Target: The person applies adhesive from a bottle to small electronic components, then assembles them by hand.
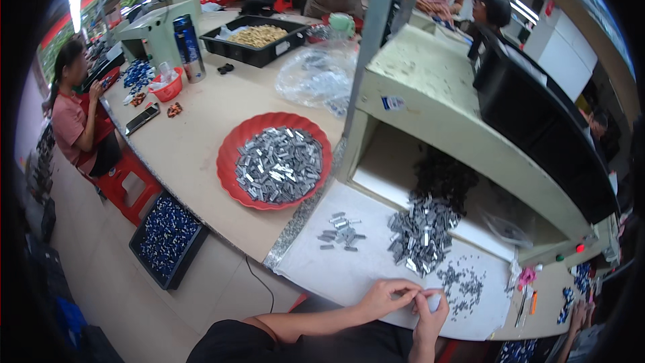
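Observation:
My left hand (388, 297) and my right hand (430, 312) meet over the near edge of the white work sheet (322, 270), fingertips pinched together. What sits between them is too small to make out. A whitish cover (435, 301) shows on a finger of my right hand. Just beyond my hands lies a heap of small grey metal-looking pieces (422, 235). To its right, tiny dark grey parts (462, 286) are scattered on the sheet. A small loose group of grey pieces (340, 232) lies to the left of the heap.
A red scalloped bowl (227, 185) full of similar silvery pieces stands left of the sheet. Behind the heap rises a pale green shelf housing (420, 70). A black tray (282, 60) of tan parts and a plastic bag (316, 77) lie farther back. Other people sit around.

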Demonstrator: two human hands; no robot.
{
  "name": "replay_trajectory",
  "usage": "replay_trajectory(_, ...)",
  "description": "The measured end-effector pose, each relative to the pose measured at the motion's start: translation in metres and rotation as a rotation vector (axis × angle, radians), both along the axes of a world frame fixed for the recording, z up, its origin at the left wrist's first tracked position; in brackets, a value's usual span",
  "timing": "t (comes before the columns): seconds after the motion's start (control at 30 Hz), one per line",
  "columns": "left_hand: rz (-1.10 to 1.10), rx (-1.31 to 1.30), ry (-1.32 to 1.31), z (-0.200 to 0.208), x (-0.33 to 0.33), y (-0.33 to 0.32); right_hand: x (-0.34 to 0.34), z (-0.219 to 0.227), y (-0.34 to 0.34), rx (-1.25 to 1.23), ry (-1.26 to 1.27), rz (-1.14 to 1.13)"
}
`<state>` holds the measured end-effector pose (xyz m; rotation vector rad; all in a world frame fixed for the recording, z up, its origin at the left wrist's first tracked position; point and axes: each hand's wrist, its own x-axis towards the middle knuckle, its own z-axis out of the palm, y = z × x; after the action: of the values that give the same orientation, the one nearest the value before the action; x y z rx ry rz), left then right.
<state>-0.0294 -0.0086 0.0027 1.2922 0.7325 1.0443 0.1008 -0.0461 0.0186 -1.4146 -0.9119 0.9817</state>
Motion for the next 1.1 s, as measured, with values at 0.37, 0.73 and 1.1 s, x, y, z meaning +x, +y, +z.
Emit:
replay_trajectory(0.37, -0.012, -0.110, -0.165, -0.004, 0.001, 0.022, -0.007, 0.006, 0.025, 0.024, 0.027, 0.007)
replay_trajectory(0.73, -0.014, 0.037, -0.038, -0.006, 0.000, 0.010, 0.003, 0.005, 0.009, -0.014, 0.127, 0.082)
replay_trajectory(1.1, 0.049, 0.204, 0.069, -0.001, 0.000, 0.012, 0.005, 0.007, 0.009, -0.025, 0.188, 0.096)
